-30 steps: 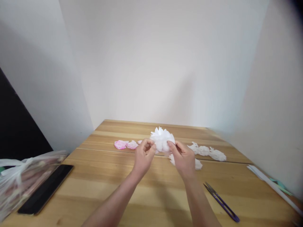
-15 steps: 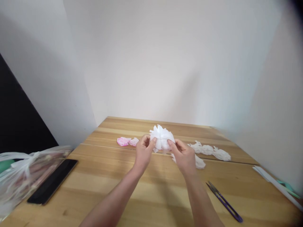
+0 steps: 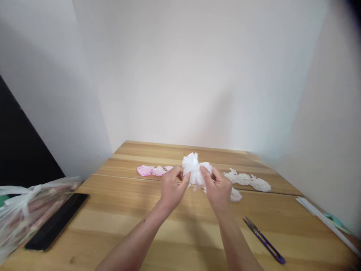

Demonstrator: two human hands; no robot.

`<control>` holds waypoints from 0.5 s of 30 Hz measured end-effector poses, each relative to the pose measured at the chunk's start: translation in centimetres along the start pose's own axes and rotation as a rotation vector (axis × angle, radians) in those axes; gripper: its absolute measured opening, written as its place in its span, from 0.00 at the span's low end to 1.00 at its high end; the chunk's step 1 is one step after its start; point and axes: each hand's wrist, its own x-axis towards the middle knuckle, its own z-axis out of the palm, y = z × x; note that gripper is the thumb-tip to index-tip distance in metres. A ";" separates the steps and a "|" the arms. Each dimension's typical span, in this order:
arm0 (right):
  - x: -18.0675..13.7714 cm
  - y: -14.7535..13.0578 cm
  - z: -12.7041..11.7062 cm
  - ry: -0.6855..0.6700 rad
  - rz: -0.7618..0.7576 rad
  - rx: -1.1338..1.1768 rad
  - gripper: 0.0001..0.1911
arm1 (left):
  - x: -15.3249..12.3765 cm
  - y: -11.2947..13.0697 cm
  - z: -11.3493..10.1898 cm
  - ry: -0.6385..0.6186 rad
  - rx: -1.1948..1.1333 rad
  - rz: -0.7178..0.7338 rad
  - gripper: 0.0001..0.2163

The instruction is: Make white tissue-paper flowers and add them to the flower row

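Note:
A ruffled white tissue-paper flower (image 3: 194, 171) is held up above the table between both hands. My left hand (image 3: 173, 184) pinches its left side between thumb and fingers. On the right side, my right hand (image 3: 218, 184) grips it the same way, its thumb pressed on the front layers. Behind my left hand lie pink-and-white crumpled flowers (image 3: 144, 171), partly hidden. Several white crumpled flowers (image 3: 244, 179) lie in a row beyond my right hand, and another white piece (image 3: 235, 195) shows just beside that hand.
Purple-handled thread snips (image 3: 265, 240) lie at the right front of the wooden table (image 3: 126, 222). A black phone (image 3: 58, 222) rests at the left, next to a clear plastic bag (image 3: 31, 207) with pinkish contents. White strips (image 3: 324, 222) line the right edge.
The white flower's layers have been pressed and spread into two lobes, and both hands sit slightly lower in view. The view has shifted a little; both hands keep hold.

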 end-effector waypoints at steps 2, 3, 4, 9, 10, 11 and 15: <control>0.0 0.1 0.0 0.005 0.009 -0.004 0.23 | 0.2 -0.2 0.0 -0.025 -0.115 -0.102 0.10; 0.0 0.1 0.0 0.012 -0.003 -0.017 0.23 | 0.3 -0.2 0.0 -0.045 -0.154 -0.138 0.10; 0.0 0.2 0.0 0.019 -0.023 -0.034 0.23 | 0.3 -0.2 0.1 -0.065 -0.162 -0.155 0.11; -0.2 0.5 0.0 0.030 -0.104 -0.088 0.23 | 0.2 -0.3 0.7 -0.108 0.049 -0.058 0.08; -0.2 0.5 0.0 0.028 -0.095 -0.081 0.23 | 0.2 -0.4 0.8 -0.114 0.066 -0.053 0.08; -0.1 0.5 -0.1 0.018 -0.073 -0.061 0.23 | 0.2 -0.5 0.8 -0.124 0.060 -0.063 0.07; 0.4 0.2 -0.5 -0.155 0.021 0.105 0.18 | 0.5 -0.9 0.6 -0.157 -0.132 -0.207 0.08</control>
